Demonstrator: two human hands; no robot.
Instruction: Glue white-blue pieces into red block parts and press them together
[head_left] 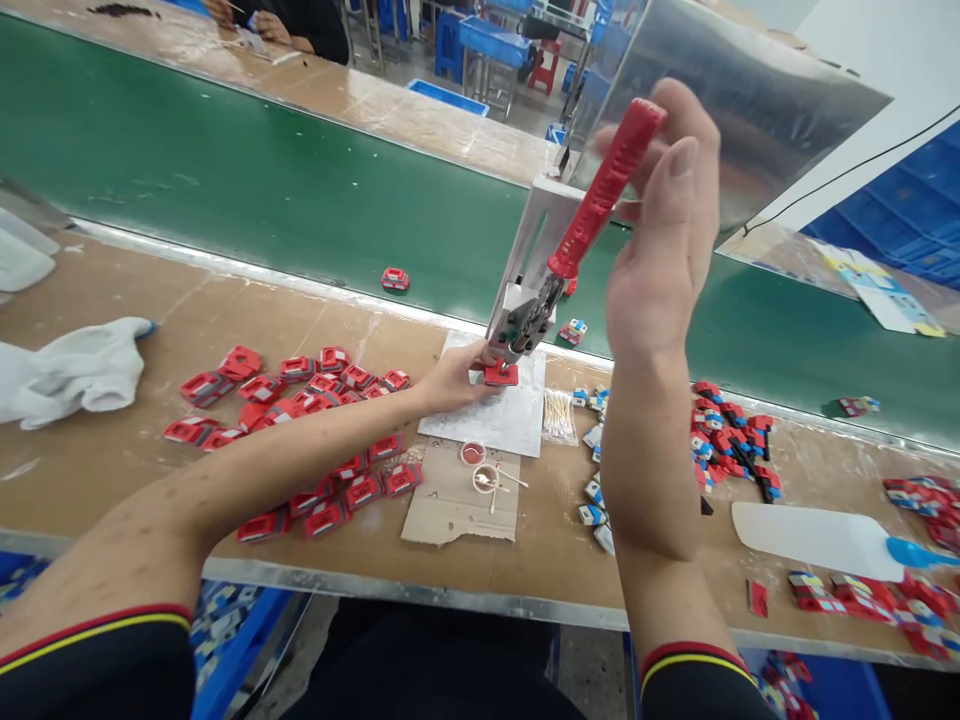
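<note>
My left hand pinches a small red plastic part under the head of a toggle press. The press stands upright on a pale metal plate. Its red lever handle slants up to the right. My right hand is at the upper end of that handle, fingers curled loosely behind it and thumb on the near side. Several red and grey parts lie in a loose pile around my left forearm. White, blue and red pieces lie beside my right forearm.
A cardboard piece bears two small cups and cotton swabs; more swabs lie bagged nearby. A green conveyor belt crosses behind. White cloth lies left, a white-and-blue scraper-like tool right. Another person's hands work across the belt.
</note>
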